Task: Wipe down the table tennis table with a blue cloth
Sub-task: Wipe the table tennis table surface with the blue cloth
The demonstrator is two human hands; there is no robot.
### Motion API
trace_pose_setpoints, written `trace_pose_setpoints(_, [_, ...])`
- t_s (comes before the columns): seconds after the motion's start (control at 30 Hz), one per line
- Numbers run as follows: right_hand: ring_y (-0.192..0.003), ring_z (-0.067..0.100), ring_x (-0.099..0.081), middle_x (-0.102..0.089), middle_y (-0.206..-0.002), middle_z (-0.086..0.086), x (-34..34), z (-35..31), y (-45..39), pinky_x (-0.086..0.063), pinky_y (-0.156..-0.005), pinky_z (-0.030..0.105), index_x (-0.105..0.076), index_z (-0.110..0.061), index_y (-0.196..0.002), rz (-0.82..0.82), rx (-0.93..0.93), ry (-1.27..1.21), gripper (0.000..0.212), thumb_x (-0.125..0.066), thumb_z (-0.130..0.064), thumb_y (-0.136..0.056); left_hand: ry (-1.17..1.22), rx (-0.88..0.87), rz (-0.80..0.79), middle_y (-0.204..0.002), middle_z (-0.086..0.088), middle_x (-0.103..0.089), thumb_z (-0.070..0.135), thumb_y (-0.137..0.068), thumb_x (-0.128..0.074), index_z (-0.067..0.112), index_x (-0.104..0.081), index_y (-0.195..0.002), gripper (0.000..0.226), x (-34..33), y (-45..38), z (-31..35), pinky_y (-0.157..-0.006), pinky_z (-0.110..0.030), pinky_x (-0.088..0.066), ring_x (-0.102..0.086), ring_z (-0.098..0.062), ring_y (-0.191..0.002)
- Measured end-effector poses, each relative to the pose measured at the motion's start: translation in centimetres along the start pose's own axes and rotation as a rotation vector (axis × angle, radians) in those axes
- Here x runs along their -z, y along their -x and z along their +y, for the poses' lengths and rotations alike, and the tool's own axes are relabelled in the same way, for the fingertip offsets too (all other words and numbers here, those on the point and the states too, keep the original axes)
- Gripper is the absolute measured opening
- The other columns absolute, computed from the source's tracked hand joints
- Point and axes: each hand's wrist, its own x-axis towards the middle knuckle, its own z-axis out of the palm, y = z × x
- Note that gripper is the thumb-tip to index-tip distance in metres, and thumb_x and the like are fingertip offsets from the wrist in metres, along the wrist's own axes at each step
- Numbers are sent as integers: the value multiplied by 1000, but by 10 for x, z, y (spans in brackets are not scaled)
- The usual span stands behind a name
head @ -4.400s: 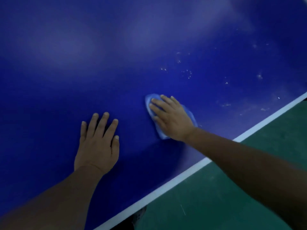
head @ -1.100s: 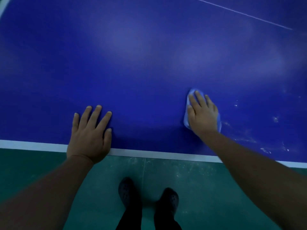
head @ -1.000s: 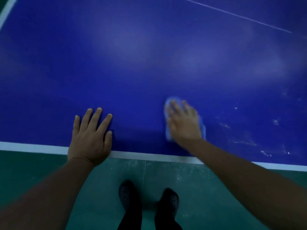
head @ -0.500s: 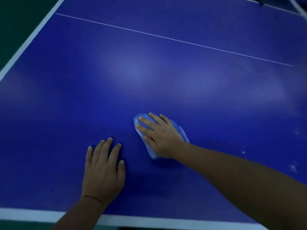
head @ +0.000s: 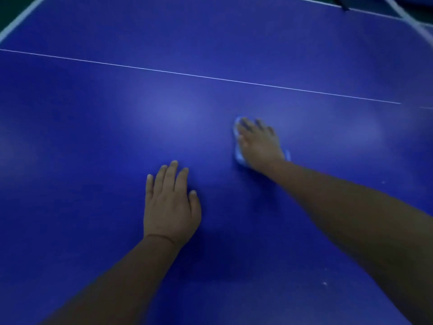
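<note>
The dark blue table tennis table (head: pixel 117 137) fills the view. My right hand (head: pixel 259 143) lies flat, fingers straight, pressing a light blue cloth (head: pixel 238 156) onto the tabletop. Only the cloth's edges show around the hand, which is blurred by motion. My left hand (head: pixel 169 205) rests palm-down on the bare table with straight fingers, nearer to me and to the left of the cloth.
A thin white centre line (head: pixel 210 77) crosses the table beyond both hands. The white side edge (head: pixel 18 19) and green floor show at the top left. The net's white band (head: pixel 407 17) is at the top right. A few white specks (head: pixel 324 283) lie near my right forearm.
My right hand has slid the cloth to the right and farther across the table. The view has tilted up, so the near table edge and the floor have left the frame.
</note>
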Motion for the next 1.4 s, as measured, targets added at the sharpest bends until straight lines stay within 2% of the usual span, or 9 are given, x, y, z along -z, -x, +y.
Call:
trace_pose_setpoints(0.13, [-150,32,-18,-28,-161,-3,-1,61,-8,-17,-117,52,-34,-21,-152,41,-424,-79,49,-30,-33,-105,3,-19,-26,-159,-11,-32,35,-92,-35,9,-44,-146,61,-29,-35,42,-123,-49,-5,-20,-28,-150])
trace_pose_setpoints(0.33, [-152,31,-17,-31,-162,-4,-8,-13,-25,-14,-119,51,-34,-18,-154,-33,320,-99,54,-35,-33,-103,-84,41,-6,-156,-18,-34,40,-90,-31,2,-42,-147,69,-47,-57,64,-122,-52,-10,-24,-34,-148])
trace_pose_setpoints(0.53, [-153,34,-1,-19,-166,-2,-12,105,-31,-2,-120,54,-24,-12,-156,5,-322,-46,56,-27,-33,-104,-87,-1,-37,-153,-18,-39,41,-93,-31,8,-51,-142,63,-54,-62,63,-121,-52,-12,-26,-35,-146])
trace_pose_setpoints(0.8, [-152,30,-9,-21,-164,-3,0,-31,-150,-7,-121,52,-27,-15,-155,-51,46,-167,55,-27,-30,-102,-89,-14,-34,-152,-19,-40,37,-92,-36,6,-54,-140,60,-55,-66,62,-120,-48,-8,-27,-36,-144])
trace_pose_setpoints(0.93, [-144,36,-28,-37,-155,7,-1,74,-159,-23,-115,55,-35,-6,-149,-22,-286,-43,75,-24,-40,-83,-90,-9,-59,-154,-17,-38,39,-92,-35,7,-53,-141,60,-54,-65,62,-121,-47,-6,-25,-35,-146])
trace_pose_setpoints(1.03, [-149,39,-16,-28,-161,8,-10,184,-123,-13,-116,62,-29,-4,-153,-57,-720,-51,80,-46,-50,-90,-105,0,-104,-156,-15,-34,41,-93,-34,9,-50,-143,61,-53,-65,61,-121,-45,-2,-21,-32,-148])
trace_pose_setpoints(1.17, [-152,39,-8,-21,-165,5,-14,204,-98,-7,-118,65,-26,-4,-155,-14,-1022,-179,69,-25,-44,-98,-89,24,-140,-157,-15,-33,42,-93,-32,10,-49,-144,62,-51,-66,62,-122,-42,2,-18,-30,-149])
trace_pose_setpoints(1.27, [-149,40,-19,-29,-161,12,-6,124,-122,-12,-118,61,-30,-2,-152,-22,-772,-100,97,-53,-61,-78,-84,36,-141,-157,-15,-33,42,-93,-31,9,-49,-144,64,-51,-66,63,-123,-43,1,-18,-31,-149])
trace_pose_setpoints(1.4, [-149,32,-18,-31,-160,-1,-6,20,-164,-9,-118,56,-32,-11,-153,-25,-194,-141,66,-31,-37,-92,-78,55,-123,-156,-16,-34,43,-91,-30,7,-51,-142,66,-52,-66,64,-121,-55,-11,-21,-32,-148])
